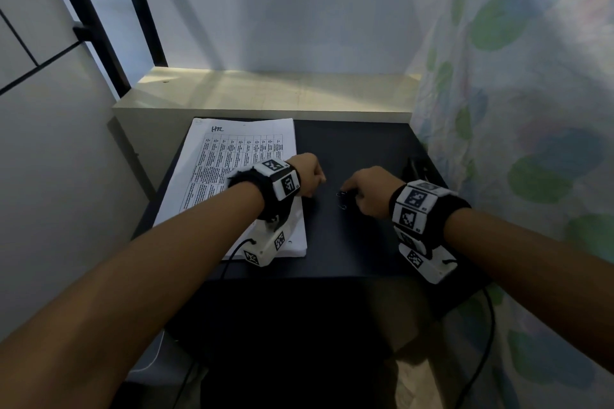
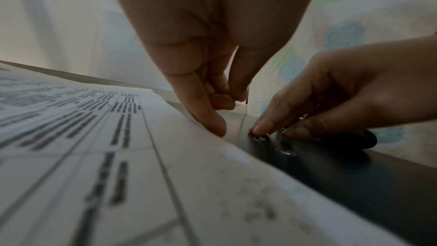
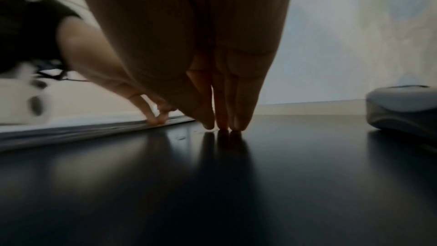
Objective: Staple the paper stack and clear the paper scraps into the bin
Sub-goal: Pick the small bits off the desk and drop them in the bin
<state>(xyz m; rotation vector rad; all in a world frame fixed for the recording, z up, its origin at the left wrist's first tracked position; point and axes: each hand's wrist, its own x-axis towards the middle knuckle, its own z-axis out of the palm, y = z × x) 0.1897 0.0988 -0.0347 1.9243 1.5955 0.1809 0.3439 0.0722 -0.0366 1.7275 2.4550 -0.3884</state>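
Observation:
A printed paper stack (image 1: 232, 156) (image 2: 118, 156) (image 3: 71, 128) lies on the left half of the black table (image 1: 349, 242). My left hand (image 1: 307, 176) (image 2: 230, 113) (image 3: 156, 117) is at the stack's right edge, its index fingertip pressing there and the other fingers curled in. My right hand (image 1: 362, 192) (image 2: 279, 132) (image 3: 220, 126) stands fingertips-down on the table just to the right. It pinches a small black binder clip (image 1: 342, 195) (image 2: 260, 138) whose silver wire loops stick out. A dark stapler (image 1: 413, 169) (image 3: 402, 108) lies beyond the right hand near the table's right edge.
A pale ledge (image 1: 265, 90) runs along the table's far side. A leaf-patterned curtain (image 1: 515, 109) hangs close on the right and a white wall (image 1: 50, 143) stands on the left. Cables (image 1: 488, 325) hang off the table's front.

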